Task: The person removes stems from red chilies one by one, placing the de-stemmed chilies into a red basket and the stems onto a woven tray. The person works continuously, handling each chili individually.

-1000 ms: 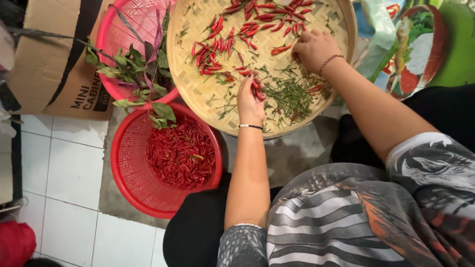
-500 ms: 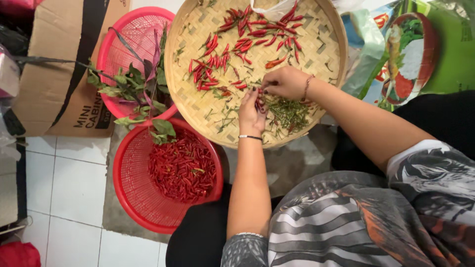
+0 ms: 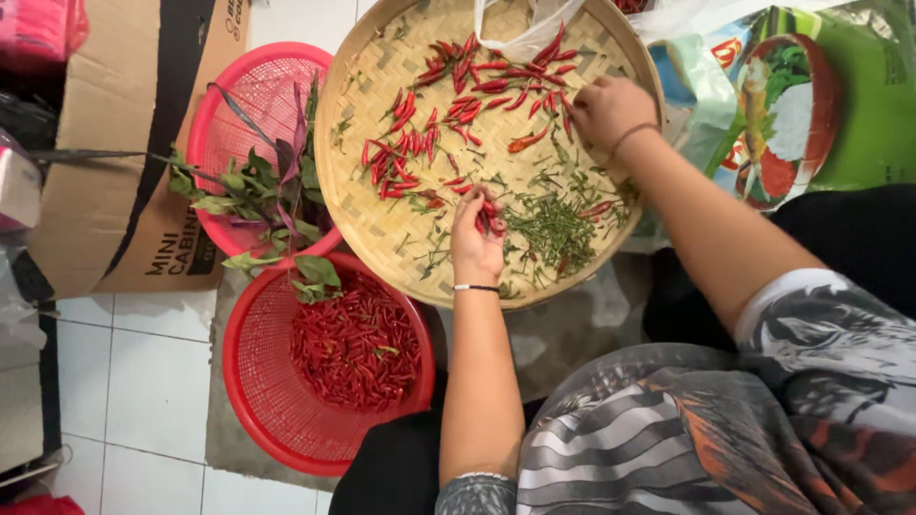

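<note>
A round, shallow tray woven of pale bamboo strips (image 3: 367, 215) was seen in the upper middle of the view, strewn with loose red chili peppers (image 3: 448, 114) over its far half and a heap of thin green stems (image 3: 553, 229) on its near right part. Just beside its left rim, a pink plastic mesh basket (image 3: 224, 105) was filled with leafy green and purplish sprigs (image 3: 258, 191), some of which hung over onto a red plastic mesh basket (image 3: 272, 405) below it. In that red basket a mound of stemless red chilies (image 3: 355, 345) was piled. A brown cardboard box (image 3: 114, 143) was set at the far left on white floor tiles (image 3: 114, 381), and a green printed plastic sack (image 3: 811, 105) was laid to the right of the tray, touching its rim. A clear plastic bag (image 3: 534, 24) was draped over the tray's far edge.

The left hand (image 3: 475, 243), a thin band on its wrist, was rested on the near middle of the tray, its fingers curled together and closed around a small bunch of red chilies (image 3: 489, 217), whose tips were shown between fingers and thumb. The right hand (image 3: 611, 113) was placed at the tray's far right, just beside the scattered chilies; its fingers were bent inward toward the palm, and whether anything was pinched in them could not be told. Nothing was found lying between the two hands and the chilies.
</note>
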